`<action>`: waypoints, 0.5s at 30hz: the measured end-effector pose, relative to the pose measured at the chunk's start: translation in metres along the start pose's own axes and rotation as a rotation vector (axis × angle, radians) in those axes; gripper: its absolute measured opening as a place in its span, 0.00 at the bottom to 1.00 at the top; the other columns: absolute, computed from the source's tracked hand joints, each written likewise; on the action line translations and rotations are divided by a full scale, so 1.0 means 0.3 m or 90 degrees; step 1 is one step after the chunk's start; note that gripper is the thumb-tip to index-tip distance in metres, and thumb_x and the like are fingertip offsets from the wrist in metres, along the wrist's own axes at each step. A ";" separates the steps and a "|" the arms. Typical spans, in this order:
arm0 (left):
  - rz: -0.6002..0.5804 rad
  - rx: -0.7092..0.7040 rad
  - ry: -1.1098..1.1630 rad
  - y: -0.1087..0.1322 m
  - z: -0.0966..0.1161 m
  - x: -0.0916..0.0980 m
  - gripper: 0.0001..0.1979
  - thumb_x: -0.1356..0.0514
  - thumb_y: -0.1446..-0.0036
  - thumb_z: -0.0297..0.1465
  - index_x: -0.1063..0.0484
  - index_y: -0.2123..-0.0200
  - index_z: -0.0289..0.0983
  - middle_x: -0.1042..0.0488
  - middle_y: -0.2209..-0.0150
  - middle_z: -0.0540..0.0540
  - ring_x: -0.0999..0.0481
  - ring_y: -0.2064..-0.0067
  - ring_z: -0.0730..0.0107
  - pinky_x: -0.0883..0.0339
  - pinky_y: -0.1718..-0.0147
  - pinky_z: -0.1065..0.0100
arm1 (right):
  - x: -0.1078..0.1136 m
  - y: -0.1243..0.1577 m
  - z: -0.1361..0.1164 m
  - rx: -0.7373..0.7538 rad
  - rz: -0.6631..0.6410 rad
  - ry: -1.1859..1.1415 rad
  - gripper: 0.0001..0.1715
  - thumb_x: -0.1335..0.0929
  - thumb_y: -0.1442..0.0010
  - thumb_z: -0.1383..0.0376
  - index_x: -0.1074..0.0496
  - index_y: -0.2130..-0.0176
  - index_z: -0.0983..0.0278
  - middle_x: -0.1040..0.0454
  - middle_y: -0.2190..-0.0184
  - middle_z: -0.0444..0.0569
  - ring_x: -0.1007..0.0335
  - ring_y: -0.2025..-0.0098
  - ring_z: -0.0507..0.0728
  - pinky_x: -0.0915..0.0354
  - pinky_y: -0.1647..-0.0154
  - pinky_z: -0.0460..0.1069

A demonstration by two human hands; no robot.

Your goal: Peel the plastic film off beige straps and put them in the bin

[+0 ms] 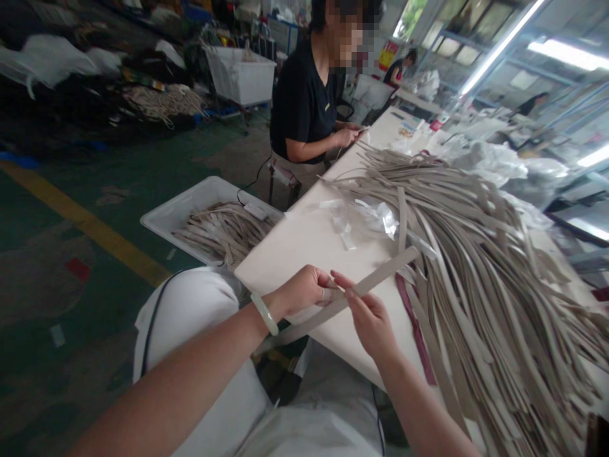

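A flat beige strip (387,270) runs diagonally over the near edge of the white table (304,247). My left hand (307,289), with a pale bangle on the wrist, is closed on the strip near its middle. Right beside it, my right hand (368,314) pinches the same strip, the fingertips of both hands almost touching. The strip's upper end points toward a large heap of similar strips (480,254) on the table. Its lower end hangs past the table edge beneath my left forearm.
Clear plastic bags (375,219) lie beyond my hands. A dark red strip (416,330) is beside the heap. Left of the table stands a white bin (181,206) of strips. A person in a black shirt (304,95) sits at the table's far left side.
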State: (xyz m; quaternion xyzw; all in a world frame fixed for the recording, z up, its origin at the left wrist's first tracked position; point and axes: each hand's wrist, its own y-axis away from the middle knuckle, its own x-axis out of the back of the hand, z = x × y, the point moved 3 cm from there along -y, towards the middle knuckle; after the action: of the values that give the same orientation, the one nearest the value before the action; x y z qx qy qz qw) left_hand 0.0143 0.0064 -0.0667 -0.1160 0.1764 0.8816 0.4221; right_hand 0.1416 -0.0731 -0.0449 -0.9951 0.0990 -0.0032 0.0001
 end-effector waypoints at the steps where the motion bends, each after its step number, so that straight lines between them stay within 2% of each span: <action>1: 0.003 0.015 -0.008 0.000 0.000 0.002 0.14 0.27 0.63 0.37 0.22 0.77 0.31 0.27 0.78 0.48 0.38 0.76 0.77 0.49 0.75 0.73 | 0.004 -0.009 -0.004 0.003 0.019 -0.045 0.17 0.31 0.35 0.54 0.22 0.49 0.54 0.27 0.43 0.50 0.34 0.39 0.63 0.43 0.35 0.62; 4: 0.020 0.054 -0.009 -0.001 0.000 0.007 0.15 0.27 0.64 0.37 0.22 0.79 0.31 0.29 0.80 0.48 0.39 0.77 0.78 0.49 0.76 0.73 | 0.026 -0.040 -0.042 0.052 0.062 -0.132 0.17 0.35 0.33 0.52 0.21 0.53 0.56 0.25 0.45 0.51 0.30 0.43 0.62 0.40 0.37 0.61; 6: 0.023 0.046 0.032 -0.003 0.001 0.005 0.16 0.26 0.65 0.38 0.22 0.78 0.31 0.29 0.79 0.49 0.38 0.76 0.77 0.46 0.74 0.73 | 0.015 -0.041 -0.042 0.059 0.025 -0.111 0.19 0.36 0.32 0.52 0.20 0.55 0.57 0.23 0.49 0.52 0.28 0.44 0.62 0.40 0.37 0.61; 9: 0.018 0.015 0.101 -0.007 -0.008 -0.001 0.22 0.24 0.67 0.42 0.22 0.75 0.31 0.28 0.75 0.49 0.36 0.74 0.77 0.43 0.73 0.73 | -0.041 -0.004 0.025 0.053 -0.006 -0.027 0.17 0.34 0.33 0.53 0.20 0.52 0.56 0.24 0.46 0.51 0.32 0.40 0.62 0.43 0.34 0.60; 10: 0.022 0.012 0.108 -0.008 -0.016 -0.001 0.24 0.24 0.68 0.44 0.22 0.75 0.31 0.29 0.75 0.50 0.37 0.75 0.78 0.45 0.74 0.73 | -0.059 0.009 0.051 0.059 0.008 -0.004 0.17 0.34 0.33 0.54 0.20 0.52 0.56 0.24 0.46 0.50 0.32 0.40 0.61 0.44 0.33 0.59; 12: 0.014 0.008 0.101 -0.009 -0.031 -0.002 0.29 0.26 0.65 0.51 0.23 0.74 0.30 0.31 0.77 0.50 0.40 0.77 0.79 0.47 0.76 0.73 | -0.079 0.020 0.082 0.075 0.061 0.012 0.16 0.34 0.33 0.55 0.19 0.56 0.58 0.22 0.50 0.52 0.27 0.46 0.61 0.38 0.38 0.57; 13: -0.013 0.006 0.092 -0.008 -0.036 -0.003 0.31 0.28 0.62 0.55 0.23 0.72 0.30 0.30 0.77 0.49 0.38 0.76 0.77 0.46 0.76 0.73 | -0.075 0.013 0.078 0.086 0.088 0.008 0.16 0.34 0.34 0.56 0.19 0.58 0.60 0.20 0.54 0.53 0.24 0.51 0.61 0.33 0.43 0.56; 15: -0.145 0.019 0.041 0.000 -0.044 -0.012 0.32 0.32 0.56 0.58 0.22 0.67 0.32 0.25 0.71 0.45 0.30 0.71 0.71 0.39 0.71 0.71 | -0.027 -0.026 0.021 0.122 0.140 -0.019 0.15 0.33 0.34 0.56 0.21 0.63 0.62 0.19 0.63 0.51 0.23 0.63 0.58 0.28 0.57 0.53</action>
State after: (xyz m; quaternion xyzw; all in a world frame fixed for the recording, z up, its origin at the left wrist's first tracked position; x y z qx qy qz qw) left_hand 0.0173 -0.0014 -0.0773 -0.1571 0.1883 0.8210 0.5156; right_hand 0.1352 -0.0639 -0.0511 -0.9736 0.2067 0.0023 0.0970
